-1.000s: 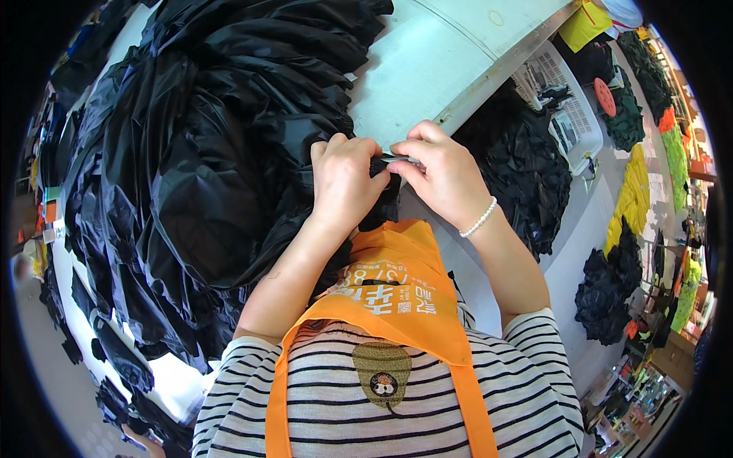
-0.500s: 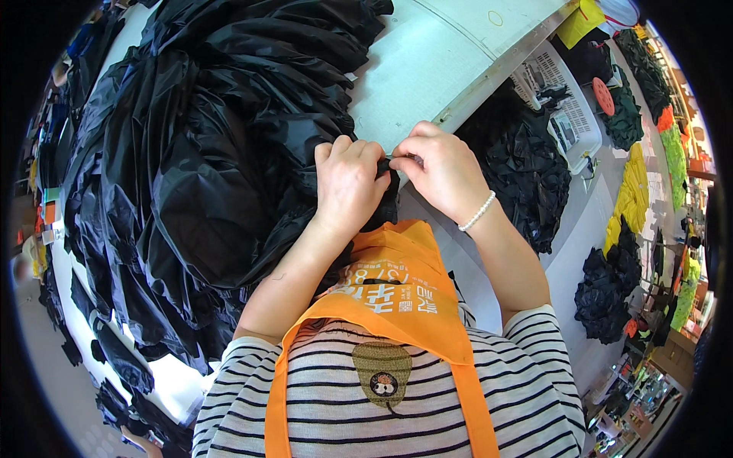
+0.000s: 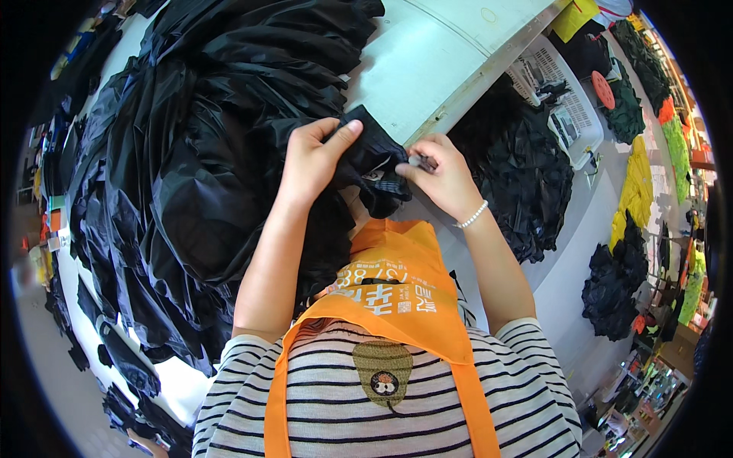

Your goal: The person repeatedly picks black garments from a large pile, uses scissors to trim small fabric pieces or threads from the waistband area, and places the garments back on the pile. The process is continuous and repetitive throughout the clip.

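My left hand is closed on the edge of a black garment, its thumb lying on top of the cloth. That edge looks like a gathered band, with a small pale label or mark showing inside it. Close by on the right, my right hand pinches a small grey, metal-looking tool whose kind I cannot make out. Its fingertips are beside the garment's band. The rest of the cloth runs left into a large heap of black garments.
A pale table lies beyond my hands. To its right, below its edge, are a black fabric pile and a white plastic basket. Yellow cloth and another black bundle lie farther right. An orange apron covers my front.
My hands have moved apart, the left one going left and up. The garment's band is now spread between them. The grey tool now shows in my right hand.
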`<move>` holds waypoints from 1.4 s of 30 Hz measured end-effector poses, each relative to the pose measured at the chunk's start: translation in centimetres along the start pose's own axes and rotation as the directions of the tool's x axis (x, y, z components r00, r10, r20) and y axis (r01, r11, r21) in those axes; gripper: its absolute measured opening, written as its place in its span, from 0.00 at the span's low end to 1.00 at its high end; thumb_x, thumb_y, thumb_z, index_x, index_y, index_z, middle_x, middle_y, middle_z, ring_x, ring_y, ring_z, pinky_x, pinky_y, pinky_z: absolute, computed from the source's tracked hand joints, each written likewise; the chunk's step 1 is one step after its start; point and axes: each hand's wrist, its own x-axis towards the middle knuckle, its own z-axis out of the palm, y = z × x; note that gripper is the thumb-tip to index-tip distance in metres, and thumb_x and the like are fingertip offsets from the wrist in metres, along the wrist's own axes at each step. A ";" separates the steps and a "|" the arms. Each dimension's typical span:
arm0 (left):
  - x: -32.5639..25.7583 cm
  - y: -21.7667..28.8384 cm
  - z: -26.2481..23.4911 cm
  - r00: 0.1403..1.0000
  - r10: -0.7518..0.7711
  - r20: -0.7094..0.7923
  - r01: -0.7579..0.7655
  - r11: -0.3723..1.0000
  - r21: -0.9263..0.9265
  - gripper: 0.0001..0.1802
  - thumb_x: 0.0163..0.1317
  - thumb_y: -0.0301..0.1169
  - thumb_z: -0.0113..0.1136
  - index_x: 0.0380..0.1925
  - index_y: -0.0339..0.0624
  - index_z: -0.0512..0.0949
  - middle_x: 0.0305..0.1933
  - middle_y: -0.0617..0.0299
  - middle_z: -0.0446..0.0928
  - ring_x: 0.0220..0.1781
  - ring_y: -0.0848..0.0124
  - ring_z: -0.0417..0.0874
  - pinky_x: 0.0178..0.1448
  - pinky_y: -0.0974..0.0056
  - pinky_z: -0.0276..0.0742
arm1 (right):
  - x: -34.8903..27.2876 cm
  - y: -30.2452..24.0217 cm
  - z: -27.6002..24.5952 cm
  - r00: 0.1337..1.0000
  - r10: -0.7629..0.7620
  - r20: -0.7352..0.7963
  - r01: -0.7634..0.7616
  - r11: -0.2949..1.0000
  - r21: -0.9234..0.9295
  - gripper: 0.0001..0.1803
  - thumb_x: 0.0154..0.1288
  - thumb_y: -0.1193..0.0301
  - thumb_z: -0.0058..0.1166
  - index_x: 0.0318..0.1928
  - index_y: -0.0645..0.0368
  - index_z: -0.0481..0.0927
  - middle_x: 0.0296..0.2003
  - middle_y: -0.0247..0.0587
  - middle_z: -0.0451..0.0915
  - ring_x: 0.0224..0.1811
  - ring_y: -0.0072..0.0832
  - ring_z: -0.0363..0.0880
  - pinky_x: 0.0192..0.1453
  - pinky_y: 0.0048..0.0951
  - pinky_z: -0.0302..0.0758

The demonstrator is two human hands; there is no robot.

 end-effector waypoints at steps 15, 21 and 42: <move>-1.5 3.6 2.0 0.590 0.780 0.209 -0.706 0.372 0.603 0.19 0.45 0.30 0.68 0.41 0.45 0.80 0.44 0.62 0.78 0.52 0.62 0.76 0.59 0.57 0.61 | 2.3 -1.7 -1.6 0.889 0.265 0.374 -0.401 0.054 0.914 0.11 0.70 0.66 0.52 0.31 0.57 0.75 0.18 0.25 0.68 0.14 0.11 0.57 0.17 0.14 0.55; -0.5 2.0 2.7 0.696 0.715 0.066 -0.548 0.469 0.693 0.31 0.40 0.38 0.74 0.48 0.46 0.78 0.52 0.61 0.75 0.58 0.61 0.72 0.63 0.56 0.59 | 1.8 -2.5 -0.4 0.851 0.366 0.375 -0.398 -0.015 0.917 0.09 0.71 0.66 0.50 0.35 0.57 0.75 0.27 0.29 0.75 0.16 0.11 0.59 0.19 0.14 0.57; -1.1 1.2 2.5 0.841 0.479 0.251 -0.531 0.645 0.550 0.12 0.44 0.29 0.70 0.33 0.42 0.84 0.27 0.63 0.77 0.38 0.67 0.76 0.52 0.62 0.63 | 0.3 -4.5 -2.5 0.993 -0.102 -0.055 0.105 0.993 0.050 0.10 0.53 0.74 0.68 0.34 0.64 0.81 0.27 0.28 0.75 0.23 0.13 0.65 0.27 0.17 0.64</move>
